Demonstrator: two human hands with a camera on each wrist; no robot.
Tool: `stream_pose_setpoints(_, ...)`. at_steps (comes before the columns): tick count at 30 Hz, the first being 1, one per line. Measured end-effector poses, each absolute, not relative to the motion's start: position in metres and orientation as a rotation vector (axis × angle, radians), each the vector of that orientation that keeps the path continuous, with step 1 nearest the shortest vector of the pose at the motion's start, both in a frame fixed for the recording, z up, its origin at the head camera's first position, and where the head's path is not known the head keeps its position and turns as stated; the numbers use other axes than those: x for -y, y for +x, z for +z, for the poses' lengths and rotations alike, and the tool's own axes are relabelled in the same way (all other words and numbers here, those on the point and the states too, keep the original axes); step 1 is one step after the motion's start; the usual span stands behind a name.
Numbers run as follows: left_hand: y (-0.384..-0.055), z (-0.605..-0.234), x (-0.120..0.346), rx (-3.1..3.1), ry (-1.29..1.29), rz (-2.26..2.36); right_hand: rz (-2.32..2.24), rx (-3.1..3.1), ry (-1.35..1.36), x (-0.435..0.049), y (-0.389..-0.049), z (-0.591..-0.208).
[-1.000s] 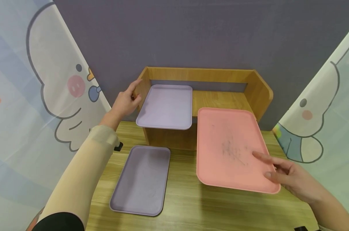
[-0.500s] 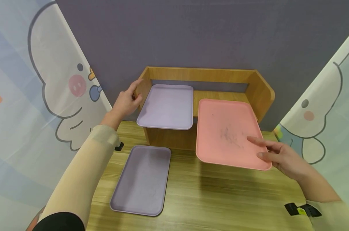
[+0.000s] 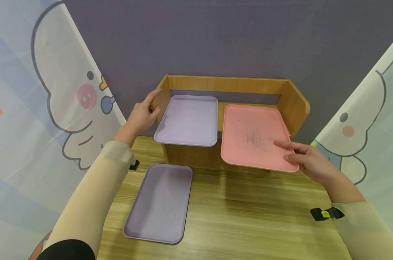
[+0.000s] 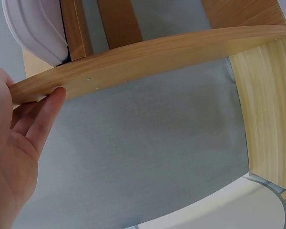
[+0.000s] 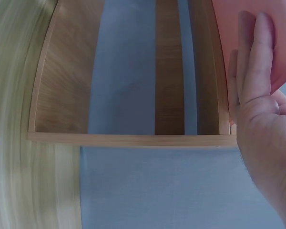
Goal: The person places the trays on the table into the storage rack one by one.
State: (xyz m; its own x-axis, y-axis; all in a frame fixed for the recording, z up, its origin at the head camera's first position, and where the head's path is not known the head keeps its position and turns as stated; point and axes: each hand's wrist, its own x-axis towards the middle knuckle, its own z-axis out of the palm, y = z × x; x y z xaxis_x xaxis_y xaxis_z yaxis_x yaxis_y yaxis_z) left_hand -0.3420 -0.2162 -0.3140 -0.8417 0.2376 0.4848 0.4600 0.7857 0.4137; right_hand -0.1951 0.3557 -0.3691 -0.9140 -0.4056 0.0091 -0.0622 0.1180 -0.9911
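Note:
A wooden desktop shelf (image 3: 227, 83) stands at the back of the table. My left hand (image 3: 142, 115) holds its left side panel (image 4: 100, 70), fingers on the outer face. A pale lilac tray (image 3: 188, 121) lies on the upper board's left half. My right hand (image 3: 310, 160) grips the pink tray (image 3: 238, 131) by its near right corner, thumb on top and other fingers partly hidden beneath. That tray lies over the right half of the board, its near end jutting out past the front. Dark scuffs mark its middle.
A darker purple tray (image 3: 159, 204) lies on the wood-grain table (image 3: 242, 220) at the front left. Behind the shelf stands a dark grey panel (image 3: 235, 39). Cartoon-printed curtains (image 3: 69, 83) flank both sides. Under the upper board is an open compartment (image 5: 126, 71).
My right hand has pushed the pink tray away from me, further over the shelf's right half, and its near end has lowered. The left hand and the other trays have stayed put.

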Motion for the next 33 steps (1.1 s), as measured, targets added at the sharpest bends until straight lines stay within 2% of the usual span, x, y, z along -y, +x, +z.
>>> stream_pose_setpoints(10, -0.342, -0.315, 0.216, 2.571, -0.519, -0.747, -1.807, -2.254, -0.267, -0.352, -0.215, -0.363)
stream_pose_setpoints(19, -0.342, -0.316, 0.218, 2.569, -0.523, -0.750, -1.914, -2.151, -0.232, -0.349, -0.225, -0.363)
stream_pose_setpoints(27, -0.342, -0.317, 0.217, 2.555, -0.533, -0.742, -1.853, -2.208, -0.278, -0.347, -0.210, -0.370)
stream_pose_setpoints(33, -0.344, -0.318, 0.218, 2.558, -0.530, -0.760, -2.000, -2.069, -0.335, -0.341, -0.197, -0.375)
